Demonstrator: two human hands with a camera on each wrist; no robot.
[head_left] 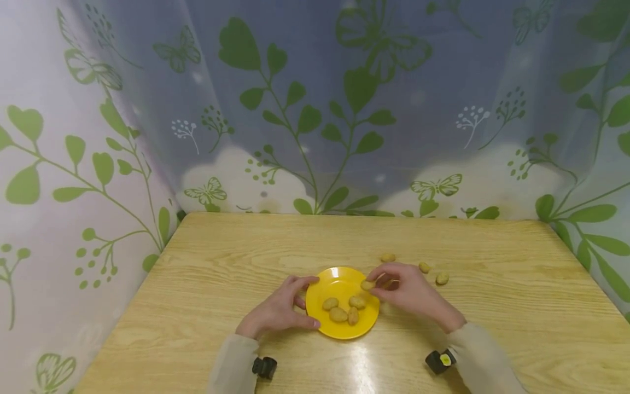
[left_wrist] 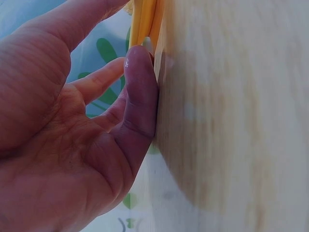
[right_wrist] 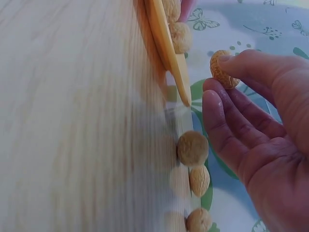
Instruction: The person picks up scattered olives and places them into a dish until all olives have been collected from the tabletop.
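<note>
One tan, oval, walnut-like piece with a wrinkled surface (right_wrist: 222, 73) is pinched between thumb and fingertips of my right hand (head_left: 412, 287), held above the plate's right-hand rim. I judge it light and hard; its roughness should resist slipping, though its rounded ends could roll out, so I'd grasp it across the middle. My left hand (head_left: 279, 310) grips the left edge of the round, glossy yellow plate (head_left: 343, 331), where four similar pieces (head_left: 338, 314) lie. Three more (head_left: 442, 278) rest beyond my right hand on the pale wood-grain table (head_left: 246, 241).
</note>
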